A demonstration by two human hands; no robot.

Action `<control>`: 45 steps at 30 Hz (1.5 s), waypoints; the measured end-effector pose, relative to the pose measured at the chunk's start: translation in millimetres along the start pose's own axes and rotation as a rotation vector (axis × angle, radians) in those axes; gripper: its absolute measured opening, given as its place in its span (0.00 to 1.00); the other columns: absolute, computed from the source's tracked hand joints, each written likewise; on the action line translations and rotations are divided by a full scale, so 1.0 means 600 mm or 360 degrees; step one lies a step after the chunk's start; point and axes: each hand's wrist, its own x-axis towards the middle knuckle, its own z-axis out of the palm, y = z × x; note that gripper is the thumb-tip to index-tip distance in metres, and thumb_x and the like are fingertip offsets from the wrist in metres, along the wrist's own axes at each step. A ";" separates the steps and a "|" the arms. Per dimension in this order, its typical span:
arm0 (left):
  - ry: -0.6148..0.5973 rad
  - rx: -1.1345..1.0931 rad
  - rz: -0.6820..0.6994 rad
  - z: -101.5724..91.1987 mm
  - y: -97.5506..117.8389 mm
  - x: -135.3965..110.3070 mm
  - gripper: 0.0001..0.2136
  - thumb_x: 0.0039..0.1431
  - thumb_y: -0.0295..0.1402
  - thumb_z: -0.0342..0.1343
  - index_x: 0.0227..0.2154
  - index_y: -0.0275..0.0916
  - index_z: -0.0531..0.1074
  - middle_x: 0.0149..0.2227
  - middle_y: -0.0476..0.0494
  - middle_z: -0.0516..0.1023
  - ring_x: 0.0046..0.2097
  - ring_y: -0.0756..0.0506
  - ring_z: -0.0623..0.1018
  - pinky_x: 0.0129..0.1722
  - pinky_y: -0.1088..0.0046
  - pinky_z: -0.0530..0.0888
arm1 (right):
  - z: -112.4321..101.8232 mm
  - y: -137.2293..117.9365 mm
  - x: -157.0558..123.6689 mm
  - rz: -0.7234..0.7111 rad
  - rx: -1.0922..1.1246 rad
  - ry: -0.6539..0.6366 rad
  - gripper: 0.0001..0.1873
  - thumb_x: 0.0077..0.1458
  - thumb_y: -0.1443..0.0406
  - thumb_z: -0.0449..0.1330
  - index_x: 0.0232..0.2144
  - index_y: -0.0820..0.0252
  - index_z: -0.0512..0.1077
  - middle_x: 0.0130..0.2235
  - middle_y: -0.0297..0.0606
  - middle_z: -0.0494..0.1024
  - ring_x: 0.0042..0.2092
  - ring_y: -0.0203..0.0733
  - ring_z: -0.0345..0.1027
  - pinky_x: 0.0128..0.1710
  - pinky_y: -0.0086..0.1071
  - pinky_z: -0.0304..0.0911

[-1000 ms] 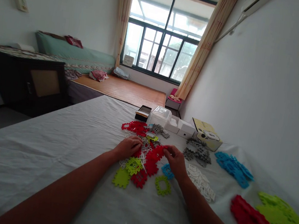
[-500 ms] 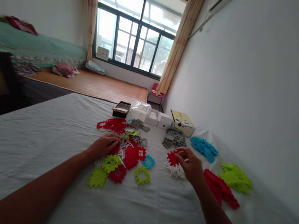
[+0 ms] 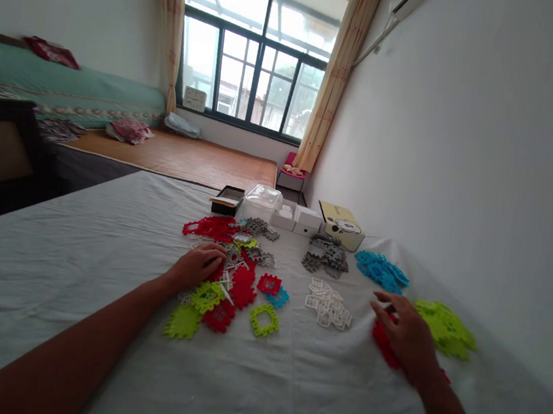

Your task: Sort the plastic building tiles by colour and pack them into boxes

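Observation:
My left hand [image 3: 199,265] rests at the left side of a mixed heap of toothed plastic building pieces, its fingers curled over a red piece [image 3: 216,273]. A lime piece with a square opening [image 3: 207,297], a solid lime piece [image 3: 182,322] and a red window piece [image 3: 219,316] lie just below it. On the right, my right hand [image 3: 402,330] is over a pile of red pieces [image 3: 383,341], fingers apart, covering much of it. A lime frame piece [image 3: 264,320] and a red window piece [image 3: 270,283], overlapping a blue one [image 3: 277,297], lie between the hands.
Sorted piles of white [image 3: 329,304], grey [image 3: 325,256], blue [image 3: 380,271] and lime pieces [image 3: 446,328] lie around my right hand. A black box [image 3: 227,201], a clear container [image 3: 263,202], white boxes [image 3: 307,221] and a yellow box [image 3: 341,226] line the far edge.
My right hand has moved right from the white pile to the red pile, and the red piece it held is gone from above the white pieces. The left hand stays nearly in place.

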 end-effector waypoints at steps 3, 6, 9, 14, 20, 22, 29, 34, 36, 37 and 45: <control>0.0003 -0.0008 -0.0016 -0.001 0.003 -0.002 0.14 0.60 0.36 0.45 0.35 0.40 0.76 0.43 0.42 0.76 0.46 0.44 0.74 0.50 0.67 0.69 | 0.047 -0.113 0.027 -0.0309 0.0288 -0.0370 0.18 0.55 0.54 0.53 0.43 0.55 0.72 0.42 0.42 0.76 0.41 0.45 0.70 0.40 0.39 0.68; 0.0001 -0.0054 -0.0020 -0.004 0.004 -0.004 0.13 0.60 0.35 0.45 0.35 0.40 0.76 0.43 0.43 0.76 0.46 0.45 0.74 0.50 0.67 0.69 | 0.109 -0.204 0.043 -0.0650 0.0360 -0.0637 0.19 0.56 0.57 0.55 0.48 0.56 0.70 0.46 0.41 0.76 0.49 0.46 0.66 0.50 0.40 0.62; 0.0004 -0.0096 -0.0011 -0.006 0.004 -0.007 0.13 0.60 0.34 0.46 0.35 0.40 0.76 0.42 0.43 0.77 0.45 0.45 0.74 0.50 0.67 0.69 | 0.166 -0.250 0.050 -0.0726 0.0319 -0.0748 0.22 0.56 0.58 0.56 0.51 0.59 0.68 0.49 0.44 0.74 0.51 0.48 0.64 0.52 0.42 0.60; 0.0012 -0.0130 -0.0013 -0.006 0.004 -0.007 0.13 0.60 0.35 0.46 0.35 0.40 0.76 0.42 0.43 0.77 0.45 0.45 0.74 0.49 0.68 0.70 | 0.199 -0.265 0.048 -0.0694 0.0378 -0.0620 0.21 0.52 0.58 0.59 0.48 0.57 0.69 0.47 0.42 0.75 0.49 0.47 0.64 0.51 0.41 0.60; 0.0009 -0.0111 -0.0018 -0.005 0.000 -0.002 0.13 0.60 0.36 0.46 0.34 0.41 0.76 0.42 0.44 0.77 0.45 0.45 0.75 0.49 0.67 0.70 | 0.141 -0.264 0.032 -0.0752 0.0407 -0.0485 0.24 0.51 0.61 0.60 0.52 0.55 0.66 0.51 0.42 0.72 0.52 0.47 0.62 0.52 0.42 0.59; 0.0011 -0.0106 -0.0013 -0.006 -0.002 -0.001 0.14 0.60 0.37 0.46 0.34 0.41 0.77 0.42 0.44 0.77 0.45 0.45 0.75 0.49 0.67 0.70 | 0.113 -0.244 0.024 -0.0676 0.0366 -0.0548 0.23 0.50 0.59 0.61 0.49 0.56 0.69 0.46 0.42 0.75 0.49 0.47 0.65 0.49 0.41 0.62; -0.0009 -0.0048 0.0022 -0.005 -0.006 0.002 0.14 0.60 0.40 0.47 0.35 0.41 0.76 0.43 0.44 0.77 0.45 0.44 0.75 0.50 0.67 0.70 | -0.004 -0.019 -0.020 -0.0065 -0.0113 -0.0102 0.25 0.51 0.48 0.55 0.46 0.55 0.69 0.44 0.44 0.75 0.46 0.50 0.67 0.47 0.44 0.63; 0.0016 -0.0009 0.0037 0.002 -0.010 0.003 0.14 0.59 0.40 0.47 0.35 0.42 0.76 0.43 0.44 0.77 0.45 0.44 0.75 0.49 0.67 0.70 | -0.042 0.125 -0.057 0.0228 -0.0490 0.0017 0.26 0.49 0.45 0.53 0.43 0.54 0.71 0.41 0.45 0.77 0.43 0.54 0.69 0.42 0.46 0.64; 0.0020 -0.0004 0.0035 0.004 -0.009 0.002 0.14 0.59 0.40 0.47 0.35 0.42 0.76 0.43 0.44 0.77 0.45 0.44 0.75 0.49 0.66 0.70 | -0.037 0.124 -0.056 0.0128 -0.0485 0.0046 0.27 0.50 0.45 0.52 0.43 0.57 0.71 0.45 0.46 0.76 0.47 0.55 0.68 0.46 0.49 0.62; 0.0020 -0.0004 0.0034 0.004 -0.008 0.002 0.14 0.59 0.39 0.47 0.35 0.42 0.76 0.43 0.43 0.77 0.45 0.44 0.74 0.50 0.66 0.70 | -0.032 0.108 -0.052 0.0048 -0.0452 0.0068 0.27 0.51 0.46 0.51 0.44 0.58 0.71 0.47 0.46 0.75 0.49 0.55 0.66 0.49 0.50 0.60; 0.0014 -0.0032 0.0000 -0.002 0.003 -0.003 0.13 0.59 0.35 0.46 0.35 0.41 0.76 0.43 0.43 0.77 0.45 0.45 0.74 0.50 0.66 0.70 | 0.052 -0.189 -0.011 -0.0617 0.0317 -0.0585 0.16 0.57 0.58 0.53 0.47 0.54 0.69 0.47 0.40 0.75 0.50 0.44 0.66 0.51 0.39 0.61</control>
